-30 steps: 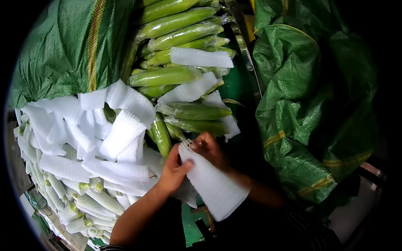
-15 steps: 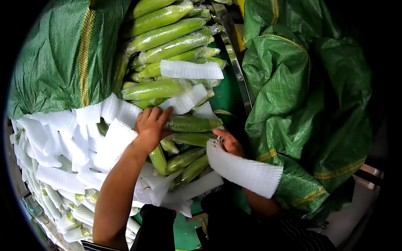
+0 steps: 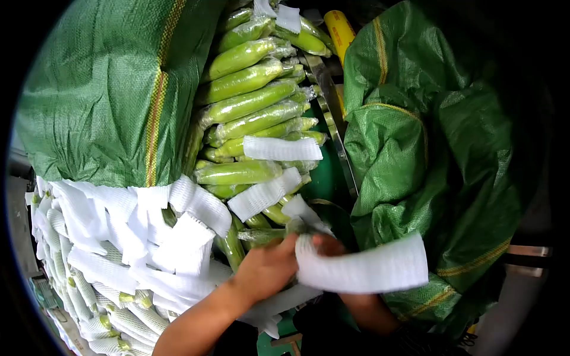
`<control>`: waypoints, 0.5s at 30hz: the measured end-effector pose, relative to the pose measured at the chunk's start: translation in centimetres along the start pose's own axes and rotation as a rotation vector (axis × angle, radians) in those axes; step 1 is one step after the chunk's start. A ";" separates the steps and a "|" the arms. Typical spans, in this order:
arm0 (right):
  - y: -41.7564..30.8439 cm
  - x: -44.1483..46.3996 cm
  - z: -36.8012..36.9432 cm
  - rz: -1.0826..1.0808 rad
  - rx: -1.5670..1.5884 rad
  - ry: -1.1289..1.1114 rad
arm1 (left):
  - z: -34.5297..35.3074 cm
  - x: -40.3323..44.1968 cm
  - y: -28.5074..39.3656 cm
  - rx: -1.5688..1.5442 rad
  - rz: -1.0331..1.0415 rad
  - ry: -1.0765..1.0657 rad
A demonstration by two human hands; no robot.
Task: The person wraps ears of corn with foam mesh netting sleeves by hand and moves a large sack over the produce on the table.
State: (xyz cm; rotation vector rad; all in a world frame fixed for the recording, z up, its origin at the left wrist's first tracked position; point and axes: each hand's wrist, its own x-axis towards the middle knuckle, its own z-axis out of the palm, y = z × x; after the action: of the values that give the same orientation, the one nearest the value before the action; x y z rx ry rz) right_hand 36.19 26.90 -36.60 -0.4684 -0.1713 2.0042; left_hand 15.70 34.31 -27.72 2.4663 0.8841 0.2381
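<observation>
Moved from wrapped corn (image 3: 238, 172) to foam sleeve (image 3: 368, 270), my left hand (image 3: 267, 270) curls, its hold unclear, while my right hand (image 3: 328, 244) pinches the sleeve a hard tug could tear.

Motion is blurring the fingers (image 3: 287, 245) and the white sleeve (image 3: 368, 267) touching them. Beyond the fingers, film-wrapped produce (image 3: 254, 113) is glinting; to their left, white netting (image 3: 187, 242) is nearly washing out. Rightward, green sacking (image 3: 475, 160) is lying in shadow; fisheye distortion is bending the edges.
</observation>
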 end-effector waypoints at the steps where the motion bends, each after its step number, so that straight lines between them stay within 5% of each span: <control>1: -1.0 1.4 1.3 -0.078 0.004 0.059 | 1.0 0.7 0.1 -0.221 -0.205 -0.027; 4: -1.9 4.1 1.3 -0.234 -0.140 0.268 | 3.6 1.0 -1.6 -0.338 -0.178 0.271; 7: -1.8 4.2 0.1 -0.247 -0.256 0.392 | 4.8 1.4 -1.4 -0.744 -0.095 0.323; 13: -1.9 3.1 -3.1 -0.284 -0.391 0.603 | 8.4 2.2 0.0 -2.066 -0.630 0.309; 15: 0.2 3.8 -5.5 -0.375 -0.246 0.597 | 10.4 2.2 -1.5 -1.878 -0.772 0.318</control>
State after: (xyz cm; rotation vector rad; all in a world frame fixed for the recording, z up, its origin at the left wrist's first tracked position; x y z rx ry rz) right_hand 36.74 29.70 -42.63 -1.0844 -0.1202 1.4140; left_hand 19.98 32.49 -37.40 0.3298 0.9030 0.7192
